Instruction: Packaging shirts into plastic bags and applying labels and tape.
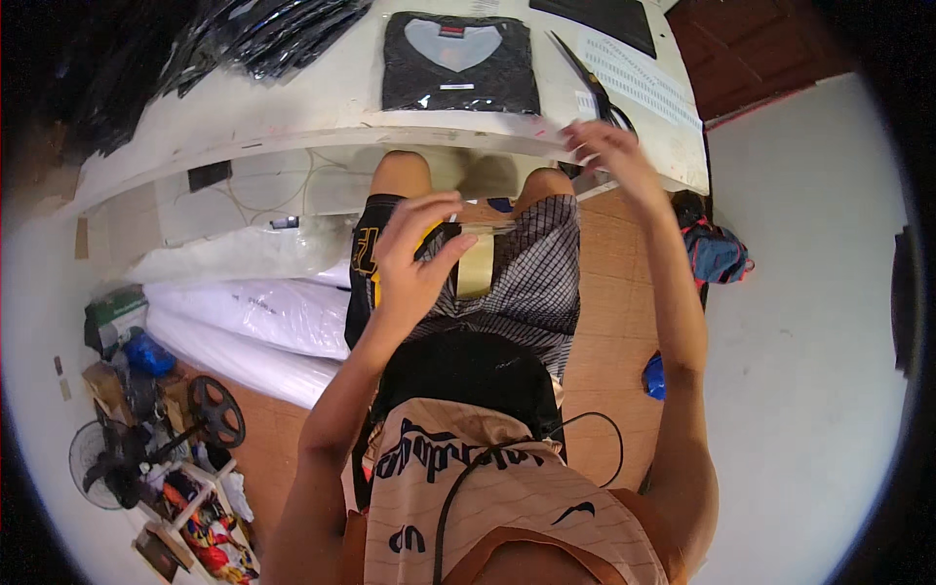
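Observation:
My left hand [414, 246] is raised over my lap, its thumb spread away from the fingers and nothing visible between them. Close by its thumb, a flat tan-gold piece [475, 265] lies between my thighs; its kind is unclear. At the table's front edge my right hand [614, 161] is lifted with fingers stretched, slightly blurred and empty. Just beyond it are black-handled scissors [597, 90], blades pointing away to the left. A folded black garment with a grey-white inner neck, in a clear plastic bag [460, 90], lies flat on the white table [322, 102].
Black plastic-wrapped packages [268, 39] pile up at the table's far left. A printed sheet [643, 83] and a black flat piece [614, 21] lie far right. White wrapped rolls [263, 317], a fan [102, 463] and a crate of colourful cloth stand to the left.

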The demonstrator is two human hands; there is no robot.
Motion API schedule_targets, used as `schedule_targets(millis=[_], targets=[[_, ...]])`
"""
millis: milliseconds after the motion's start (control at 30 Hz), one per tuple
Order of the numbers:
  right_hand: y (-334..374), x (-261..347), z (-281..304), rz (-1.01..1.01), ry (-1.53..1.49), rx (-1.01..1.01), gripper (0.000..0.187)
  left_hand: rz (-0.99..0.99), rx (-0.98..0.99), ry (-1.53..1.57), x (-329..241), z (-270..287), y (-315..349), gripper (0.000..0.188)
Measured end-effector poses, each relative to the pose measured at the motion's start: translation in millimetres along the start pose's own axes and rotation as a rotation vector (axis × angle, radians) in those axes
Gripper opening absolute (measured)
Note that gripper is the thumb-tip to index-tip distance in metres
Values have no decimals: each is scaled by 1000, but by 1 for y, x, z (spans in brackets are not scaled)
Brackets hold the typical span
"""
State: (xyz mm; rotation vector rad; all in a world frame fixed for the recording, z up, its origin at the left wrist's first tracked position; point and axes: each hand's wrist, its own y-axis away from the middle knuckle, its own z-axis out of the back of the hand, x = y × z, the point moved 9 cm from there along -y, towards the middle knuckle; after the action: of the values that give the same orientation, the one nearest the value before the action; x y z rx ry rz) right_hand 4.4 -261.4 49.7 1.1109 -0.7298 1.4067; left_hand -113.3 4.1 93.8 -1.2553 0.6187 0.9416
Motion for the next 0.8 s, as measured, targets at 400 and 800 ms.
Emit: schedule_targets(millis=[400, 800], targets=[[95, 80, -127, -133, -474, 757, 34, -772, -202, -273, -63, 23, -21, 84], [66, 87, -92, 155, -157, 459, 12, -624, 79, -344, -40, 21, -35, 89]])
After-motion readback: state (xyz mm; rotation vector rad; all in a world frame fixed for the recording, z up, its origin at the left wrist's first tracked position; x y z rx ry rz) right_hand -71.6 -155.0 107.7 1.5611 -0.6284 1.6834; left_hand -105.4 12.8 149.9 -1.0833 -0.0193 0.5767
